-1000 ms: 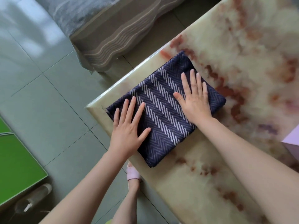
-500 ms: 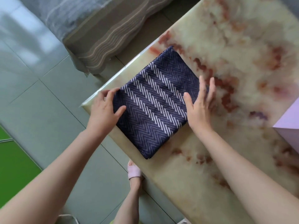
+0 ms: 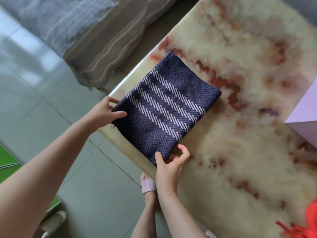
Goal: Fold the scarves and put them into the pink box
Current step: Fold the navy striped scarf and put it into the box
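A folded navy scarf (image 3: pixel 164 109) with white herringbone stripes lies flat near the corner of the marble table (image 3: pixel 240 152). My left hand (image 3: pixel 104 112) pinches its left corner at the table edge, thumb on top. My right hand (image 3: pixel 169 162) pinches the near corner, thumb on top and fingers curled beside the fabric. The pink box (image 3: pixel 303 115) stands at the right edge of the view, only partly in frame. A red-orange fringed scarf (image 3: pixel 307 227) shows at the bottom right corner.
The table corner juts over a grey tiled floor (image 3: pixel 51 117). A sofa with a striped cover (image 3: pixel 96 48) stands beyond the table's left edge. My foot in a pink slipper (image 3: pixel 148 185) is below the table edge. A green panel (image 3: pixel 8 157) lies at the far left.
Both hands left the top of the scarf. The left went to the left corner; the right came from the far right edge to the near corner. The view shifted, showing more box and a red scarf.
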A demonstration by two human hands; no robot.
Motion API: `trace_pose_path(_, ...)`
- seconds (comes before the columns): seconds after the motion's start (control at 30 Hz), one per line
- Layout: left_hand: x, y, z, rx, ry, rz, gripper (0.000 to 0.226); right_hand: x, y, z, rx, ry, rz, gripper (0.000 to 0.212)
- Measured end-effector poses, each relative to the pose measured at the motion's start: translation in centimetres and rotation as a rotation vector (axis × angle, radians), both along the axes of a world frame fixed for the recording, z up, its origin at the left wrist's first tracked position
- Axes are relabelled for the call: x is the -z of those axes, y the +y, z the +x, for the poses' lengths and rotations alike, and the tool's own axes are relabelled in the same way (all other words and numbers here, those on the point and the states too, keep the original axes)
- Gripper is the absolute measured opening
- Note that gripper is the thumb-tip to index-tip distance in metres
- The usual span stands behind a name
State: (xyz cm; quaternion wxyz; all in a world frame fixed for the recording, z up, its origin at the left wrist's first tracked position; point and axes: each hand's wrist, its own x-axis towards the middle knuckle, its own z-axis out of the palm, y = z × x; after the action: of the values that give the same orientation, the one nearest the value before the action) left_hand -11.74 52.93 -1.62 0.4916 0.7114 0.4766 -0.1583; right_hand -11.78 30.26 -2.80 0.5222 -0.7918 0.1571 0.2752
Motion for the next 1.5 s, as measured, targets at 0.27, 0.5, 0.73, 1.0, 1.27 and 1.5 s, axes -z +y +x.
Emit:
trace_pose_path(0.27, -1.3, 1.0, -0.4, -0.008, 0.034, -0.268, 0.052, -0.6, -1.3, 0.5, 0.032, 0.049, 0.220, 0.064)
trace_pose_path(0.5, -1.6, -0.3, -1.1, -0.227, -0.193, -0.369, 0.062, -1.1, -1.6, 0.9, 0.025, 0.044, 0.241, 0.062)
trace_pose_path(0.73, -3.6, -0.5, 2.3, -0.257, -0.303, -0.299, 0.053, -3.8, -2.1, 4.7, 0.018, -0.051, 0.305, 0.045)
trace_pose_path(1.0, -5.3, -0.9, 14.0, -0.162, -0.410, -0.232, 0.024, -4.9, -1.7, 15.4, -0.031, 0.068, 0.299, 0.040)
trace_pose_path(1.27, -0.9, -0.7, 19.6, -0.196, -0.266, -0.099, 0.038, 0.7, -0.1, 20.7, -0.113, -0.275, -0.323, 0.029)
trace_pose_path(1.5, 1.5, 0.1, 17.8, 0.332, -0.181, 0.495, 0.055, 1.7, 0.1, 21.7, -0.126, -0.349, -0.438, 0.048)
